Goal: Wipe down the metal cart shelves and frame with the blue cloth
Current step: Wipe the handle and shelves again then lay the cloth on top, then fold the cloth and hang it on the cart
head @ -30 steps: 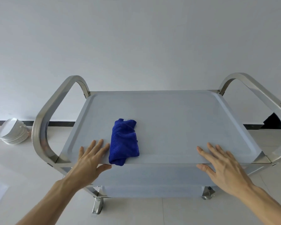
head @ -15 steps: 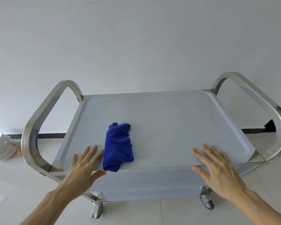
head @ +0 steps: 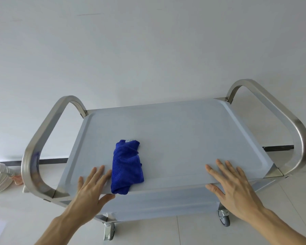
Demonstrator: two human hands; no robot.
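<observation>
On the cart's top shelf, blue cloth between flat, spread hands

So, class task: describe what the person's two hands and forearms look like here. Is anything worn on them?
Both the left hand and the right hand are bare: no gloves, rings, watch or bands show. The forearms are uncovered to the picture's edge, with no sleeve in view.

Both hands flat, fingers spread, on cart top shelf front edge: left hand beside cloth, right hand apart.
</observation>
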